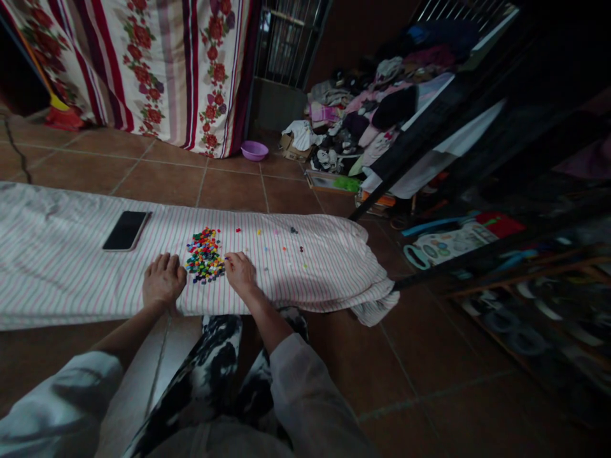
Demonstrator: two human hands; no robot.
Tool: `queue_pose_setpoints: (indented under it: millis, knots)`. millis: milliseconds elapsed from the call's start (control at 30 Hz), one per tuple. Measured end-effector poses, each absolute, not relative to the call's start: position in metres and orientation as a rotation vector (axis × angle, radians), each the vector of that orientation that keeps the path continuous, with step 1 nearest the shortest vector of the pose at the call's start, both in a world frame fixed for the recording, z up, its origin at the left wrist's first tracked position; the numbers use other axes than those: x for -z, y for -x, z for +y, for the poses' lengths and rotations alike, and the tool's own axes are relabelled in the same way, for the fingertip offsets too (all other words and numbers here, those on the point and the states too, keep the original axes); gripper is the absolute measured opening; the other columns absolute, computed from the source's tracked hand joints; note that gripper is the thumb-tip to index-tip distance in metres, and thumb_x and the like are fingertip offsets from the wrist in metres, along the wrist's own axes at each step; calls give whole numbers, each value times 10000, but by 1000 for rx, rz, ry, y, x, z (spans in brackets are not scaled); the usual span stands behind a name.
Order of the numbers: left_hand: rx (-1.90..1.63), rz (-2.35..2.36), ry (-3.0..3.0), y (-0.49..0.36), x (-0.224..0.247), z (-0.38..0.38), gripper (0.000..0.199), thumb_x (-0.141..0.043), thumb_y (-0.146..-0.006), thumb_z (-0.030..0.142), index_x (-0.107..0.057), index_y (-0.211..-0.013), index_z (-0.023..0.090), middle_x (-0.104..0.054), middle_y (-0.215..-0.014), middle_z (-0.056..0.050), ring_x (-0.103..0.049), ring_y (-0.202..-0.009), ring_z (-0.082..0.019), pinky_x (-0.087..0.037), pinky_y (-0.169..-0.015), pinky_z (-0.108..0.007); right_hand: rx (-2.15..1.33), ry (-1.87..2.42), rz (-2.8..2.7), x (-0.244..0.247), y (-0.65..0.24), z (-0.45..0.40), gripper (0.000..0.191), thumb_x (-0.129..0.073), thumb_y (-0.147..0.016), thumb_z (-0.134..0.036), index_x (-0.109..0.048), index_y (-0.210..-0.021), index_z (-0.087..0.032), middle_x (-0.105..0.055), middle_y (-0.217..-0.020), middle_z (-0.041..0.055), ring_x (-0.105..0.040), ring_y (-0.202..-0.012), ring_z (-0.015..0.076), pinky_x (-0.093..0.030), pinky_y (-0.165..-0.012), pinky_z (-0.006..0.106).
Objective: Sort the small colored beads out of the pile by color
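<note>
A heap of small, many-coloured cube-like pieces [204,257] lies on a striped cloth [67,267] over a long, low surface. My left hand [163,280] rests on the cloth just left of the heap, palm down, with its fingers lying forward. At the heap's right edge is my right hand [240,272], its fingertips drawn together in a pinch. Whatever is between them is too small to make out. Right of the heap, single pieces and tiny groups lie apart, among them a red piece [238,230], a yellow piece [259,232] and some dark pieces [293,230].
A phone [126,231] lies on the cloth to the left. Beyond, a purple basin [254,151] stands on the tiled floor near a floral curtain [157,70]. Piled clothes [367,114] fill the far right. A dark metal post [410,152] slants past the surface's right end.
</note>
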State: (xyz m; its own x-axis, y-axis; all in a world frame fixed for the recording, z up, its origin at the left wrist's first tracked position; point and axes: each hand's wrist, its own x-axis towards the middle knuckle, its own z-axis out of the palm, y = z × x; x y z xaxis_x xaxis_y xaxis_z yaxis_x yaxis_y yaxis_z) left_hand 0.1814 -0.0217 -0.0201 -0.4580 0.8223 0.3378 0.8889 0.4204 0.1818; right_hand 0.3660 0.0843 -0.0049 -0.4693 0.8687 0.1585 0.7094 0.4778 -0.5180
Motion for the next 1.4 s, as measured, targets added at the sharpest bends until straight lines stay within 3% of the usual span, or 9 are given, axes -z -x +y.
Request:
queue_pose_setpoints:
  millis: [300, 633, 1000, 1400]
  knots:
    - [517, -2475, 1505, -180, 25, -21, 434, -367, -906, 312, -565, -1244, 126, -527, -1359, -195, -438, -1304, -332, -350, -1048, -489, -445, 1447, -2293, 7, -398, 116, 248, -460, -954, -249, -633, -1131, -263, -652, -1078, 21, -595, -1011, 142, -430, -873, 236]
    - [487, -2464, 1494, -178, 29, -19, 430, -375, -912, 303, -568, -1254, 128, -538, -1361, -177, -443, -1311, -315, -338, -1063, -460, -383, 1495, -2435, 4, -361, 145, 194, -488, -943, -262, -626, -1078, -282, -677, -1032, 9, -597, -975, 149, -419, -793, 243]
    - [480, -2441, 1490, -178, 30, -19, 422, -385, -911, 307, -565, -1251, 134, -544, -1358, -174, -444, -1313, -301, -330, -1067, -449, -287, 1448, -2601, 7, -350, 144, 221, -445, -963, -207, -638, -1063, -250, -660, -1069, 47, -533, -1043, 171, -399, -872, 270]
    - [511, -2468, 1495, -179, 28, -20, 425, -375, -909, 309, -551, -1257, 140, -527, -1372, -174, -415, -1336, -301, -306, -1079, -447, -205, 1552, -2623, -4, -351, 141, 300, -396, -943, -127, -659, -1077, -179, -666, -1065, 117, -565, -1020, 210, -421, -849, 303]
